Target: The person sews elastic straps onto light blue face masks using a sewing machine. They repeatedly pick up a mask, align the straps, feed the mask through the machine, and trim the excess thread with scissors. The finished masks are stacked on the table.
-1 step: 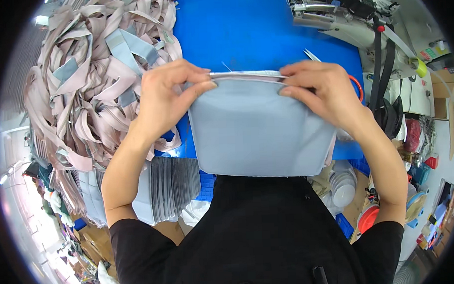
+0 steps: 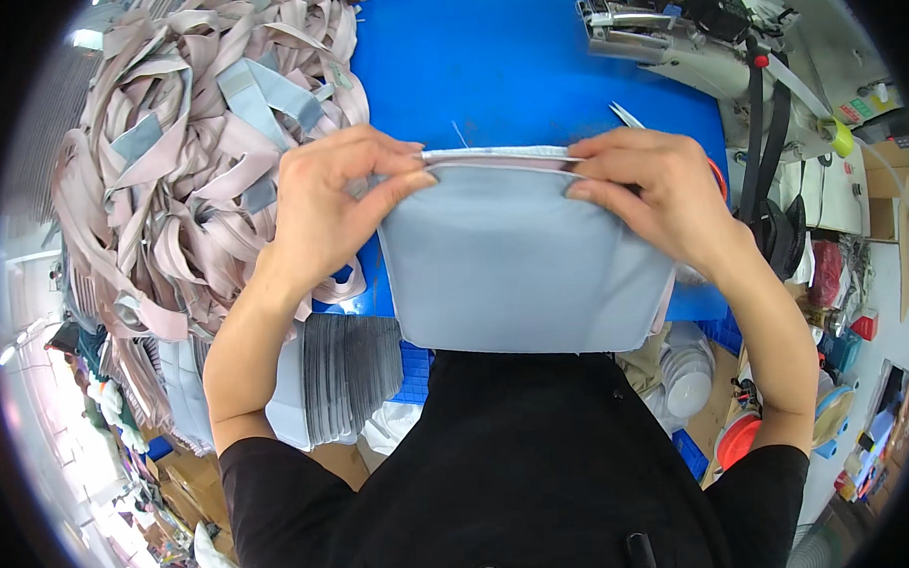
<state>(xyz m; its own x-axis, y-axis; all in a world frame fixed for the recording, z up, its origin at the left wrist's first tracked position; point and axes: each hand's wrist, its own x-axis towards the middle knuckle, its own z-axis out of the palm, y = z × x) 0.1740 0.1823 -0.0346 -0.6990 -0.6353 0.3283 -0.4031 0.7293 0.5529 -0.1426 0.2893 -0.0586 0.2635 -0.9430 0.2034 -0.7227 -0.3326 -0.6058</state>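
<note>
Both my hands hold a layered grey-blue fabric panel (image 2: 524, 272) at the near edge of the blue table (image 2: 526, 51). My left hand (image 2: 337, 203) pinches the top left corner between thumb and fingers. My right hand (image 2: 657, 192) grips the top right part the same way. Between them the upper edge shows a pinkish layer and a thin pale strip (image 2: 495, 152). The panel's lower part hangs in front of my black apron. Just beyond my right hand lie scissors (image 2: 624, 115), partly hidden.
A tangled heap of pink and grey straps (image 2: 171, 194) covers the left. A sewing machine (image 2: 666, 46) stands at the back right. Stacked grey pieces (image 2: 338, 378) sit at lower left. Clear containers (image 2: 683, 381) and a red round object (image 2: 735, 439) are at lower right.
Both hands and the panel's upper edge have moved slightly toward me, lower in the picture. The grip looks the same.
</note>
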